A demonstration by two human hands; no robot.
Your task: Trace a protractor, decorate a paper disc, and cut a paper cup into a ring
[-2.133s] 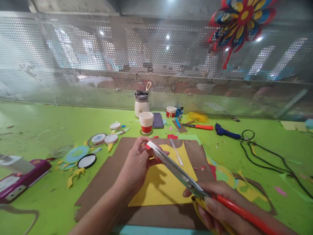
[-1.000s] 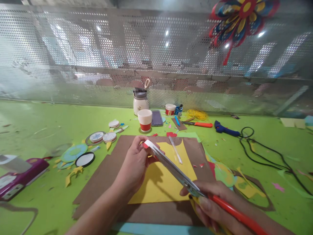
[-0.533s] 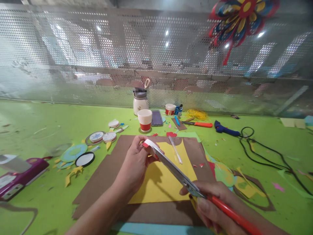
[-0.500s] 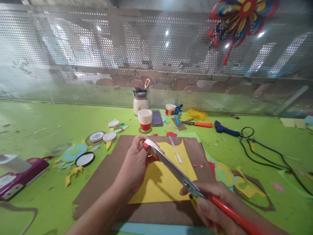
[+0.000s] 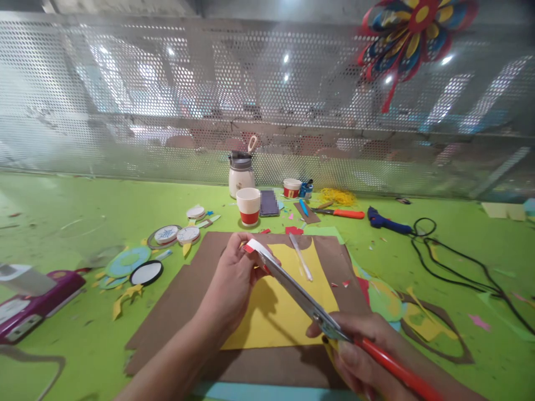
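Note:
My left hand (image 5: 229, 281) pinches a small curved red-and-white paper piece (image 5: 252, 245) between its fingers, above the mat. In my right hand (image 5: 371, 348) is a pair of scissors (image 5: 307, 301) with red handles, its long blades pointing up and left. The blade tips meet the paper piece; how far they cut into it I cannot tell. Beneath both hands lies a yellow sheet (image 5: 288, 329) on brown cardboard (image 5: 171, 312). A whitish pen (image 5: 301, 257) rests across the sheet's upper right part.
Behind the cardboard stand a paper cup (image 5: 249, 214), a jar-like bottle (image 5: 241, 181) and a phone (image 5: 268, 204). A red-handled tool (image 5: 349, 214) and a blue glue gun (image 5: 388, 221) with a black cord lie right. Paper crafts (image 5: 126, 263) and a purple power strip (image 5: 45, 298) are left.
Almost nothing differs. Both hands keep their grip on the paper piece and the scissors, and the whole view has shifted slightly.

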